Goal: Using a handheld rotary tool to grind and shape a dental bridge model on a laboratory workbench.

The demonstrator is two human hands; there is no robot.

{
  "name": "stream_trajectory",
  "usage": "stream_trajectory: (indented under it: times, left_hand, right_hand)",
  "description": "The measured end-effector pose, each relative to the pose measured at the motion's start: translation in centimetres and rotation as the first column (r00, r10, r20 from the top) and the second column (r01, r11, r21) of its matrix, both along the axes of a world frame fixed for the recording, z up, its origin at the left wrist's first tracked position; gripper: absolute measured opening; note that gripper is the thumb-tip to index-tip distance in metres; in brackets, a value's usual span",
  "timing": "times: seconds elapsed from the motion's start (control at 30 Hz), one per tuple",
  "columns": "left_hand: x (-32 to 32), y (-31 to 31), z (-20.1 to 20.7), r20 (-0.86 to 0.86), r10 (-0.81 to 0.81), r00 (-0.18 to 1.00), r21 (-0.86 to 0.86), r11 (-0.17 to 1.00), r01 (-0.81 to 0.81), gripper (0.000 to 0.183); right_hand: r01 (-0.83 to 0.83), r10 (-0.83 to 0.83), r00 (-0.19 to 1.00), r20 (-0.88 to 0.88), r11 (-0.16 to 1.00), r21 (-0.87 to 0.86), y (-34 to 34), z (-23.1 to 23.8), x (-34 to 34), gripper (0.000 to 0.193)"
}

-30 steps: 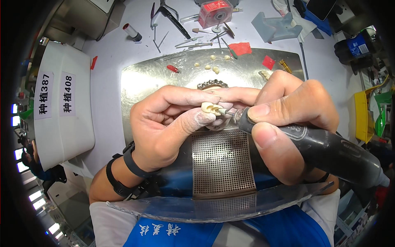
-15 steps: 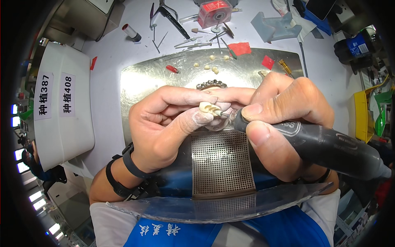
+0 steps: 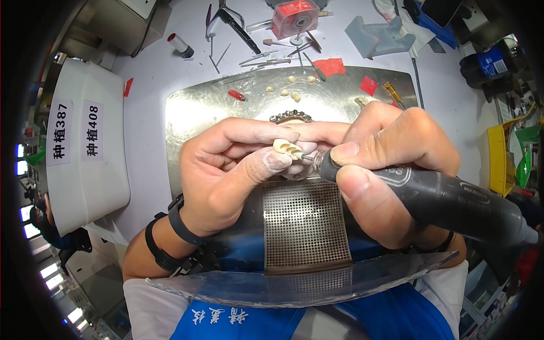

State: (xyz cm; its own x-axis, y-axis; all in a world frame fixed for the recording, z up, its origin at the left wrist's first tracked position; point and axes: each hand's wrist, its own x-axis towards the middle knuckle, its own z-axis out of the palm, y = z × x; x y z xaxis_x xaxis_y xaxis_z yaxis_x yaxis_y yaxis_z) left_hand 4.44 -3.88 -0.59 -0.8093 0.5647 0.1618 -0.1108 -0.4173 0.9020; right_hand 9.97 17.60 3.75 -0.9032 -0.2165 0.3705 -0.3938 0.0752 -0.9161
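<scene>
Apron, blue, closest to the wearer; clear curved sheet just past it. Perforated metal grille next, centred between the forearms.

Left hand: narrow pinch, thumb and forefinger closed on a cream tooth-shaped piece. Two dark bands on that wrist. Right hand: wrapped round a dark handpiece, thumb and finger near its nose, body slanting down to the right. Thin bur points left, tip at the piece's right end; too small to tell if it's touching.

So piece is up in the left fingertips, above the grille's far edge. Just beyond the hands: dark metallic arch, partly hidden.

Further out, metal plate carrying loose cream pieces and a small red bit. Past its edge: scattered burs, black pen, red-and-clear dispenser, grey-blue stand.
</scene>
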Motion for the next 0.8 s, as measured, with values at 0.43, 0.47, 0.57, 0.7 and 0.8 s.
stream_trajectory:
  times: [0.43,0.47,0.57,0.7,0.8]
  left_hand:
    - [-0.32,0.13,0.36,-0.013,-0.026,1.000,-0.069,0.997,0.026,0.022]
    - [-0.36,0.07,0.36,-0.013,-0.026,1.000,-0.069,0.997,0.025,0.022]
    - [-0.48,-0.21,0.22,-0.058,-0.042,0.997,-0.100,0.994,0.036,0.022]
    - [-0.15,0.06,0.48,-0.004,-0.019,1.000,-0.069,0.997,0.019,0.022]
    - [-0.30,-0.04,0.25,0.023,-0.029,0.999,-0.040,0.999,0.030,0.021]
  right_hand:
    - [0.064,-0.064,0.998,-0.021,0.998,0.021,0.01,-0.05,-0.52,0.011]
    - [0.063,-0.063,0.998,-0.021,0.998,0.021,-0.05,-0.05,-0.54,0.011]
    - [0.061,-0.061,0.998,0.000,0.998,-0.002,-0.06,-0.10,-0.60,0.011]
    - [0.027,-0.023,0.998,-0.060,0.998,0.061,0.43,-0.39,-0.59,0.011]
    - [0.047,-0.044,0.997,-0.056,0.997,0.057,0.15,-0.17,-0.42,0.012]
